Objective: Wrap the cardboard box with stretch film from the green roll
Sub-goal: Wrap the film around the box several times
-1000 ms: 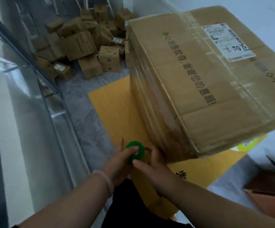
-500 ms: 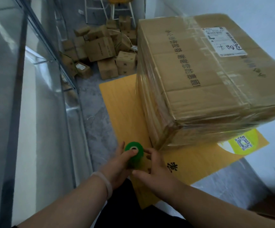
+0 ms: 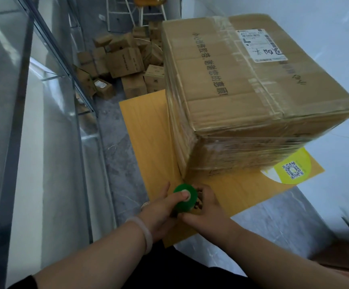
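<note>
A large cardboard box (image 3: 240,94) stands on a yellow board (image 3: 148,142), its sides wound in clear stretch film and a white label on top. The green roll (image 3: 187,199) stands upright just in front of the box's near bottom corner. My left hand (image 3: 161,209) grips the roll from the left, thumb pressed on its top core. My right hand (image 3: 207,207) holds it from the right and below. A strip of film runs from the roll up to the box corner.
A glass partition with a metal frame (image 3: 44,122) runs along the left. Several small cardboard boxes (image 3: 123,65) lie piled on the grey floor behind the board. A stool's legs (image 3: 136,9) stand at the far back. A white surface (image 3: 326,49) is at right.
The view has swung round the box corner, showing more of its near wrapped side. Both hands have kept hold of the roll, low by the corner.
</note>
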{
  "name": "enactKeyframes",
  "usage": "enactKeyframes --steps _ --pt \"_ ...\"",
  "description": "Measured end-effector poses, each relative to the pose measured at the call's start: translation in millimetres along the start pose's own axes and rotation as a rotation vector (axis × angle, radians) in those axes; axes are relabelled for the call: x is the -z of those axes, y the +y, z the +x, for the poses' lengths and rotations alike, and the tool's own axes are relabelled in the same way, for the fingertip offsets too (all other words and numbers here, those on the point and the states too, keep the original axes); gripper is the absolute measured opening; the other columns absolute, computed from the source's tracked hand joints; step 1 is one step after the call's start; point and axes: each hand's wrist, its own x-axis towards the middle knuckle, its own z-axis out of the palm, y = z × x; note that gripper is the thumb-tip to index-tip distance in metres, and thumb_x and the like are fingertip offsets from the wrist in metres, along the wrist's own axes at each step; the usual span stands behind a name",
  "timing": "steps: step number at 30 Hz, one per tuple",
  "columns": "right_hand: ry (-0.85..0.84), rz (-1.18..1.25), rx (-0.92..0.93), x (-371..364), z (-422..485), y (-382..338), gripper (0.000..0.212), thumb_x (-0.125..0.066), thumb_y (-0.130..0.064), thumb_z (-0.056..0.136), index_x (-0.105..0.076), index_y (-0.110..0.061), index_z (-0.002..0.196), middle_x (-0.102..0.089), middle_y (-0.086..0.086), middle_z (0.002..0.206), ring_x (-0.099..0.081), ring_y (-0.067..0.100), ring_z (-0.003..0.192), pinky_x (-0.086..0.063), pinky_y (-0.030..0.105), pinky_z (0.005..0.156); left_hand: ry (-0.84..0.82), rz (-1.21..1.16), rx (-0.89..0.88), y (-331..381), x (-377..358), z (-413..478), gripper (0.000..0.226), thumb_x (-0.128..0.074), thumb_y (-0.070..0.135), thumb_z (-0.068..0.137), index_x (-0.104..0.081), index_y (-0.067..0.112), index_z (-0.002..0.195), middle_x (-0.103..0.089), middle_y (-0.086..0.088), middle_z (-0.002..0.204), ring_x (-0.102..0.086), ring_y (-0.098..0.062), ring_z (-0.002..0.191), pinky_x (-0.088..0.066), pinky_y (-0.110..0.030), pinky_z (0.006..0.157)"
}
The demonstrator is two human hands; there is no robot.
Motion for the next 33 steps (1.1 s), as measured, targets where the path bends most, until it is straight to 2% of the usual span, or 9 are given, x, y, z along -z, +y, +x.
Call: enactKeyframes --steps 5,9,11,14,19,22,26,30,33 --pt "0.032 -0.062 0.085 19 -16 9 0.070 -0.077 -0.027 0.068 -0.029 -0.040 0.117 -0.054 -0.013 0.114 -0.056 0.009 0.108 -0.047 0.023 0.090 0.020 -0.049 0.032 -10 -31 -5 0.118 -0.086 0.032 0.053 -0.027 0.024 0.155 -0.054 -0.023 0.142 -0.068 -0.029 0.098 -0.058 -0.033 0.063" --pt "0.132 -0.148 0.121 39 -17 18 0.065 -0.079 -0.039 0.068 -0.045 -0.036 0.123 -0.056 -0.011 0.115 -0.055 0.010 0.106 -0.048 0.023 0.086 0.063 -0.061 0.037 -18 -59 -1 0.092 -0.076 0.025 0.081 -0.022 0.034 0.155 -0.060 -0.016 0.133 -0.068 -0.025 0.096 -0.058 -0.030 0.058" --pt "0.152 -0.194 0.075 47 -15 21 0.064 -0.080 -0.044 0.065 -0.048 -0.034 0.120 -0.056 -0.007 0.112 -0.057 0.013 0.102 -0.050 0.030 0.084 0.085 -0.081 0.032 -25 -68 6 0.089 -0.071 0.022 0.088 -0.015 0.041 0.154 -0.057 -0.013 0.138 -0.067 -0.025 0.103 -0.059 -0.032 0.067" --pt "0.209 -0.253 0.061 57 -13 22 0.058 -0.082 -0.037 0.063 -0.047 -0.030 0.109 -0.055 -0.006 0.103 -0.057 0.012 0.092 -0.049 0.025 0.076 0.100 -0.138 0.040 -32 -76 12 0.090 -0.070 0.019 0.089 -0.012 0.038 0.155 -0.055 -0.015 0.140 -0.065 -0.028 0.111 -0.055 -0.040 0.090" --pt "0.148 -0.135 0.097 71 -16 32 0.078 -0.086 -0.038 0.060 -0.043 -0.031 0.125 -0.057 -0.010 0.116 -0.058 0.003 0.104 -0.049 0.020 0.085 0.052 -0.072 0.177 -27 -84 20 0.066 -0.068 0.019 0.090 -0.038 0.008 0.148 -0.068 -0.015 0.116 -0.070 -0.021 0.091 -0.058 -0.033 0.073" --pt "0.050 -0.036 0.131 84 -12 37 0.097 -0.086 -0.037 0.060 -0.034 -0.033 0.141 -0.054 -0.010 0.126 -0.055 0.003 0.116 -0.046 0.022 0.099 0.016 -0.033 0.243 -21 -87 26 0.057 -0.072 0.027 0.087 -0.053 0.006 0.136 -0.070 -0.014 0.117 -0.068 -0.027 0.104 -0.052 -0.046 0.099" --pt "0.020 -0.125 0.195 102 -8 35 0.084 -0.077 -0.055 0.055 -0.044 -0.042 0.132 -0.050 -0.011 0.125 -0.046 -0.003 0.119 -0.041 0.021 0.102 0.017 0.021 0.262 -19 -94 30 0.046 -0.069 0.026 0.090 -0.053 0.011 0.131 -0.069 -0.011 0.119 -0.065 -0.025 0.112 -0.049 -0.047 0.105" --pt "-0.049 -0.205 0.275 124 8 36 0.068 -0.079 -0.047 0.058 -0.054 -0.035 0.120 -0.052 -0.018 0.119 -0.049 -0.005 0.113 -0.039 0.012 0.096 0.020 -0.030 0.258 -19 -102 42 0.032 -0.070 0.022 0.088 -0.065 0.010 0.118 -0.068 -0.013 0.125 -0.060 -0.028 0.120 -0.043 -0.049 0.110" --pt "-0.189 -0.202 0.189 139 25 39 0.073 -0.081 -0.049 0.054 -0.051 -0.037 0.119 -0.057 -0.018 0.117 -0.055 -0.006 0.110 -0.047 0.020 0.094 0.072 -0.128 0.207 -30 -107 51 0.059 -0.081 0.021 0.077 -0.059 0.009 0.130 -0.067 -0.015 0.127 -0.060 -0.031 0.121 -0.042 -0.049 0.112"
